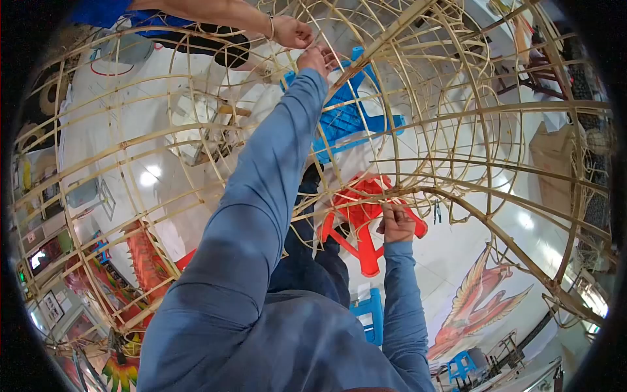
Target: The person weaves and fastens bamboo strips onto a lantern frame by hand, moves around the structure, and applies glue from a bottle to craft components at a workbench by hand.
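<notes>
A large lattice frame of thin bamboo strips [439, 119] surrounds me. My left hand [317, 60] is stretched far forward, its fingers closed around a thin bamboo strip [339, 70] beside a thicker pole [385, 36]. Close by, another person's hand [292, 31], with a bracelet at the wrist, has its fingers bent near the same strip. Nearer my body, my right hand [396, 224] pinches a bamboo strip at a curved rib [450, 196] of the frame. Its fingertips are partly hidden.
Below the lattice stand a blue plastic stool [346, 117] and a red stool [368, 258]. Another blue stool [373, 315] is beside my legs. A red dragon-like figure [145, 258] is at left, and a winged painting [473, 304] lies at lower right. A clamp [437, 212] hangs near my right hand.
</notes>
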Tool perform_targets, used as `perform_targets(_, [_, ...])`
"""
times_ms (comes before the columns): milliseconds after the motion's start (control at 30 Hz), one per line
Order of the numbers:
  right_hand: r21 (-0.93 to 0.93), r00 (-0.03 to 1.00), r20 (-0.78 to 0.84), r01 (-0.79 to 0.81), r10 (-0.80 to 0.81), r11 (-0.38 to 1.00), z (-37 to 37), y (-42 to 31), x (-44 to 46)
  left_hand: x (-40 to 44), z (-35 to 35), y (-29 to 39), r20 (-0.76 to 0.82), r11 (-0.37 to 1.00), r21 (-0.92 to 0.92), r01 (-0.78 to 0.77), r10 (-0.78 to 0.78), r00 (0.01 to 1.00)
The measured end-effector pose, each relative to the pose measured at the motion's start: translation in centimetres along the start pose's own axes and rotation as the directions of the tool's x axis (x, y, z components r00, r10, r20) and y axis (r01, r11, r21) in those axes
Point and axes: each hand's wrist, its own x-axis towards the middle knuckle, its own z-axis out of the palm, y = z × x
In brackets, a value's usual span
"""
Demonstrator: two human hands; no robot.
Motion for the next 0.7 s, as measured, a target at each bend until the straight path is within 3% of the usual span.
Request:
perform_targets(200, [0.002,0.999,0.009,-0.037,0.037,0.999,-0.5,-0.1,-0.2,0.2,-0.3,-1.0,0.095,0.999,-0.035,0.005,-0.001,0.996])
perform_targets(300, [-0.028,1.000,0.015,-0.027,0.028,0.999,-0.2,0.2,0.3,-3.4,0.5,-0.8,-0.173,0.977,0.198,-0.072,0.107,0.979])
perform_targets(333, [-0.227,0.982,-0.028,0.174,-0.186,0.958,-0.2,0.3,0.6,-4.9,0.9,-1.0,-0.170,0.979,0.193,-0.061,0.094,0.981])
perform_targets(367, [-0.432,0.925,-0.022,0.333,-0.380,0.838,-0.6,1.0,0.3,-6.9,0.8,-1.7,-0.322,0.896,0.415,-0.159,0.308,0.895])
perform_targets(433, [-0.518,0.959,-0.040,0.219,-0.279,0.827,-0.7,2.6,0.9,-10.8,1.7,-2.5,-0.377,0.564,0.803,-0.192,0.731,0.568])
perform_targets(467, [-0.522,0.963,-0.036,0.211,-0.269,0.827,-0.7,2.6,1.4,-13.1,2.0,-3.3,-0.379,0.575,0.794,-0.199,0.723,0.577])
perform_targets(567, [-0.509,0.956,-0.045,0.228,-0.289,0.830,-0.4,2.5,0.8,-21.2,1.6,-5.9,-0.496,0.744,0.540,-0.393,0.659,0.566])
perform_targets(633, [-0.493,0.940,-0.025,0.285,-0.340,0.822,-0.5,2.3,1.2,-26.2,-1.0,-8.6,-0.324,0.741,0.540,-0.399,0.621,0.714])
perform_targets(700, [-0.478,0.943,0.019,0.299,-0.331,0.826,-1.0,3.9,2.7,-34.2,-2.2,-9.6,-0.130,0.642,0.684,-0.346,0.574,0.809])
